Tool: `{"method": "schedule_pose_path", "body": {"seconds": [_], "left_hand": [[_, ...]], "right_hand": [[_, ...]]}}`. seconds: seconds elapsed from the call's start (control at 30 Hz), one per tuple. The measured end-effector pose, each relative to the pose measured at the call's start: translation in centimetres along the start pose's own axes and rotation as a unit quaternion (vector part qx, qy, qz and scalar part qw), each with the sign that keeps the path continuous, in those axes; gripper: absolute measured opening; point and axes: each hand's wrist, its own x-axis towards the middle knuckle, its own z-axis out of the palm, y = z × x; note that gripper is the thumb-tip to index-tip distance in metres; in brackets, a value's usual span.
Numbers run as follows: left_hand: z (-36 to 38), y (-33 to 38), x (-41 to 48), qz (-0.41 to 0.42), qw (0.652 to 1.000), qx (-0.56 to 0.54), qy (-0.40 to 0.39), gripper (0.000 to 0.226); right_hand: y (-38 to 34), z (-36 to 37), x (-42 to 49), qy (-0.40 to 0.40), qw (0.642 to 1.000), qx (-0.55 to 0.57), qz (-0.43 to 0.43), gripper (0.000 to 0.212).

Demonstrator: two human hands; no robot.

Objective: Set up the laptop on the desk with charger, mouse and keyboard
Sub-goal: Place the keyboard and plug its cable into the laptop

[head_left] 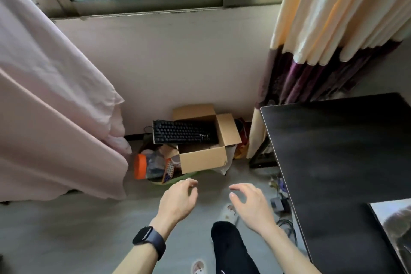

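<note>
Fingers of the left hand hang loosely curled and a little spread, gripping nothing, and the right hand mirrors it, its fingertips bent downward and apart. Both arms reach forward, palms down, side by side but not touching, over the grey floor short of the cardboard box. The black keyboard lies flat across the open top of that box against the wall under the window, keys up. Its long axis runs left to right along the wall, and its left end overhangs the box, where its cable loops out. The key legends are too small to read. A dark smartwatch sits on the left wrist. The black desk stands to the right, well apart from the keyboard.
</note>
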Motion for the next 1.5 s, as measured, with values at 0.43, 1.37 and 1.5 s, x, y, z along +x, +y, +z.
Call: {"method": "schedule_pose_path", "body": {"seconds": [0.43, 1.37, 1.5], "left_hand": [[-7.3, -6.3, 14.8, -0.187, 0.982, -0.011, 0.000, 0.032], [-4.8, -25.9, 51.2, -0.095, 0.954, 0.163, -0.234, 0.092], [-4.2, -26.5, 53.1, -0.130, 0.944, 0.120, -0.277, 0.094]], "right_hand": [[-5.8, 2.5, 20.4, -0.198, 0.980, -0.026, -0.011, 0.032], [-9.7, 33.1, 46.8, -0.088, 0.580, 0.583, 0.562, 0.032], [-10.4, 34.8, 46.9, -0.012, 0.558, 0.608, 0.565, 0.015]]}}
